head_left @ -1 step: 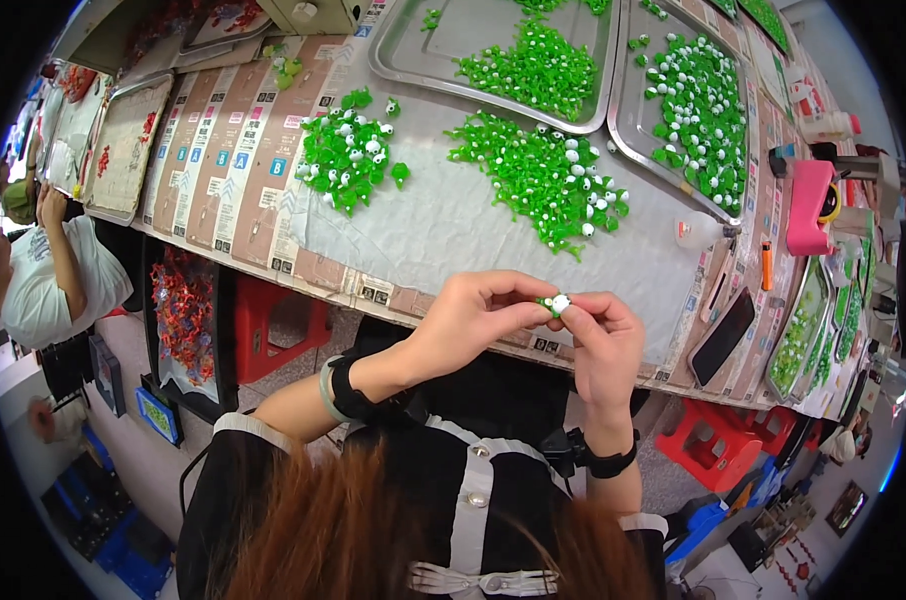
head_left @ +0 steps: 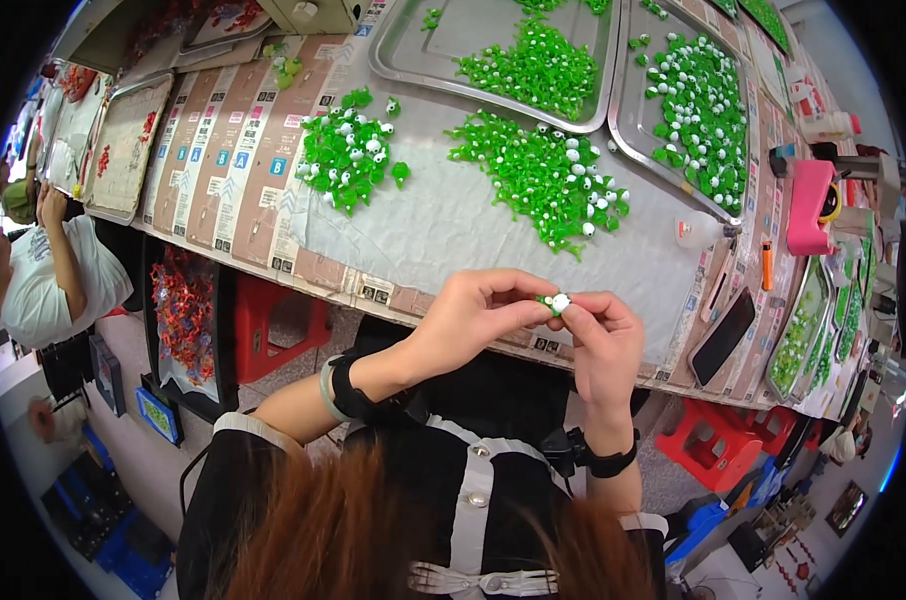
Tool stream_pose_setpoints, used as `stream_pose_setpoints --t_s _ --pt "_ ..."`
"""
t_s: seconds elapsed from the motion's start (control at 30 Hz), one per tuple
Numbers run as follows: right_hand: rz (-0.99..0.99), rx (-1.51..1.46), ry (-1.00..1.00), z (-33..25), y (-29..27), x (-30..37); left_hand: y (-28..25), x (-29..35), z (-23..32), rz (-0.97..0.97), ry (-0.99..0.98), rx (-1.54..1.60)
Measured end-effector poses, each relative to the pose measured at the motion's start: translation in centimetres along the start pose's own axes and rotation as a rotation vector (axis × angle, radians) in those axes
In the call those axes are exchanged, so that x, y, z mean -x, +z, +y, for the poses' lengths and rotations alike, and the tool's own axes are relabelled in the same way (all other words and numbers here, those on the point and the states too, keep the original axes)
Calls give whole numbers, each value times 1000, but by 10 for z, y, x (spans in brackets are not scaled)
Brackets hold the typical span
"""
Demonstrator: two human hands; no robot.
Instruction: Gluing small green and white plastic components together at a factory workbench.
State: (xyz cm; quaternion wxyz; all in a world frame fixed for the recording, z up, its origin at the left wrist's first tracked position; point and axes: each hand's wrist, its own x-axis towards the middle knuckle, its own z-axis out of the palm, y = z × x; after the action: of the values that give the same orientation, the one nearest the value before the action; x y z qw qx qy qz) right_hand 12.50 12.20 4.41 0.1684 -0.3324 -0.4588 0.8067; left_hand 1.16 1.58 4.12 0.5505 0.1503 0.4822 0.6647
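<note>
A small green plastic piece with a white ball is pinched between my two hands just over the table's front edge. My left hand has thumb and forefinger closed on its left side. My right hand grips the other side with thumb and forefinger. On the white sheet beyond lie a loose heap of green pieces with white balls and, further left, a smaller heap of similar pieces. The fine shape of the held piece is too small to make out.
Two metal trays of green pieces stand behind the heaps. At right are a clear bottle, a phone, an orange pen-like tool and a pink tape dispenser. A co-worker sits at far left; red stools stand below.
</note>
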Motion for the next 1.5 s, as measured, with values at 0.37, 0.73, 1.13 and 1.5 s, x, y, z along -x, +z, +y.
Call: stream_pose_setpoints --t_s 0.37,0.73,1.13,1.5 --pt "37 -28 44 8 1 -4 -4 -4 -6 21 -86 8" --pt "29 -2 3 11 2 -3 0 -2 -3 65 36 -119" --pt "-29 15 -125 9 1 6 1 1 -1 52 474 -646" --pt "-69 11 -178 11 -1 7 -1 2 -4 40 602 -713"
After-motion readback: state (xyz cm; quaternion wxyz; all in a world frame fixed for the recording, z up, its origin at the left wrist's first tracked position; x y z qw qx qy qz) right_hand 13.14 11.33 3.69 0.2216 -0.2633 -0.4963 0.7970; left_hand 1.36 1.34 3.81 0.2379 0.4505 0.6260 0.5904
